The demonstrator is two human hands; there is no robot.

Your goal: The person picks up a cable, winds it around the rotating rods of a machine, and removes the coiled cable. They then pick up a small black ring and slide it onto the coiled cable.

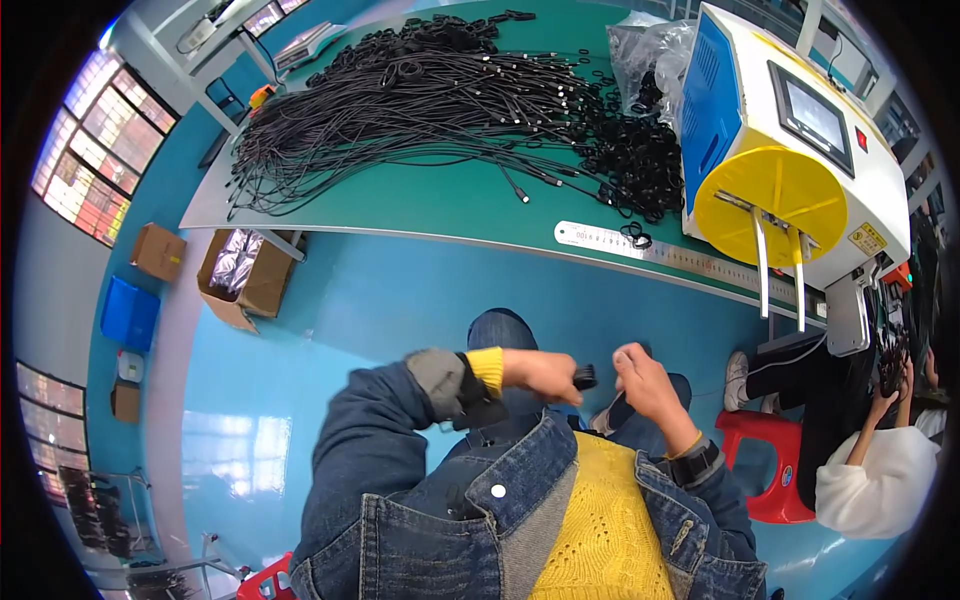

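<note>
My left hand (547, 376) is closed above my lap, its sleeve showing a yellow cuff. From its fist pokes the end of a small black bundle (585, 377); my fingers hide the rest of it. Just to the right, my right hand (648, 382) is raised with its fingers pinched together, and what they hold is too small to make out. A gap separates the two hands. On the green table (350, 205) beyond them lies a large heap of black cables (400, 110) with light metal plugs. A pile of small black loops (640, 165) sits at its right end.
A white, blue and yellow machine (835, 110) with a yellow disc and two metal prongs stands at the table's right. A steel ruler (690, 262) lies along the front edge. Nearby are a red stool (765, 470), a seated person (870, 480) and a cardboard box (245, 275).
</note>
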